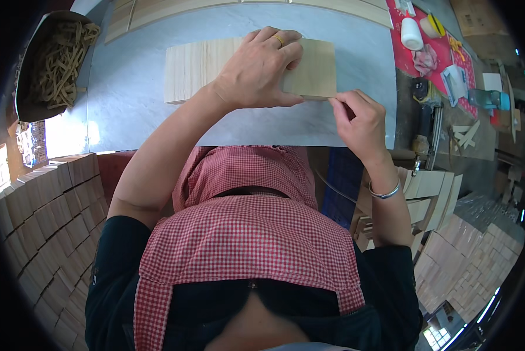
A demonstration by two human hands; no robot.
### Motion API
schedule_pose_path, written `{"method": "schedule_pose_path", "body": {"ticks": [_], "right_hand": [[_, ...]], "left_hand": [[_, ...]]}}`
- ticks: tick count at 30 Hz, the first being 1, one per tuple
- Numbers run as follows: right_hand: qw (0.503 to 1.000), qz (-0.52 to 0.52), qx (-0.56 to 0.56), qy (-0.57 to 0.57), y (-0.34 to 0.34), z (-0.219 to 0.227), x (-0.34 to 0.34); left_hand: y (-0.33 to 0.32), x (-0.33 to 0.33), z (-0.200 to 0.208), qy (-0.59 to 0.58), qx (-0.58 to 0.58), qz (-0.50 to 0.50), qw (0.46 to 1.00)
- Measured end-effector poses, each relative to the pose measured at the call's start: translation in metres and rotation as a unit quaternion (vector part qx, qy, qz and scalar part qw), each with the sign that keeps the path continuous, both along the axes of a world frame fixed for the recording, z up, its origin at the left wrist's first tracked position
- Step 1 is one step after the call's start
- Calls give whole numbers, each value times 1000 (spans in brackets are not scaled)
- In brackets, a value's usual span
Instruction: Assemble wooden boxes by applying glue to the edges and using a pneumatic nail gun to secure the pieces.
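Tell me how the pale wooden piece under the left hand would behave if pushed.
The pale wooden piece looks stiff, its face showing no sag. It would probably slide rather than roll, being flat-sided on a smooth-looking tabletop. Tipping seems unlikely, since it looks long and broad from above.

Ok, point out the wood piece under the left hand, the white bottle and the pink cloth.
Wood piece (195,65): head view, top face, left part.
White bottle (411,35): head view, middle of its body.
Pink cloth (425,60): head view, middle of its folds.
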State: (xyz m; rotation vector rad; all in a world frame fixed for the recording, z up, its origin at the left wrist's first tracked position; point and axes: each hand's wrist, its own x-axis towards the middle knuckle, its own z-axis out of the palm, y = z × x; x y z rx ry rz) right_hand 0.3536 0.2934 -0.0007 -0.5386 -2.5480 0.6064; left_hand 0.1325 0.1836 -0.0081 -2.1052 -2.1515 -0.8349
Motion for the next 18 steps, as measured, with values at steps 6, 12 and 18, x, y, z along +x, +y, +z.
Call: {"method": "schedule_pose_path", "body": {"ticks": [6, 12, 18], "right_hand": [[999, -6, -43, -17, 2, 2, 3], [970, -186, 157, -19, 78, -5, 79], [898, -356, 164, -199, 141, -41, 158]], "left_hand": [[1, 0, -1, 5, -1, 3, 1000], [11, 2, 6, -26, -52, 44, 997], [19, 2, -8, 1, -5, 67, 998]]}}
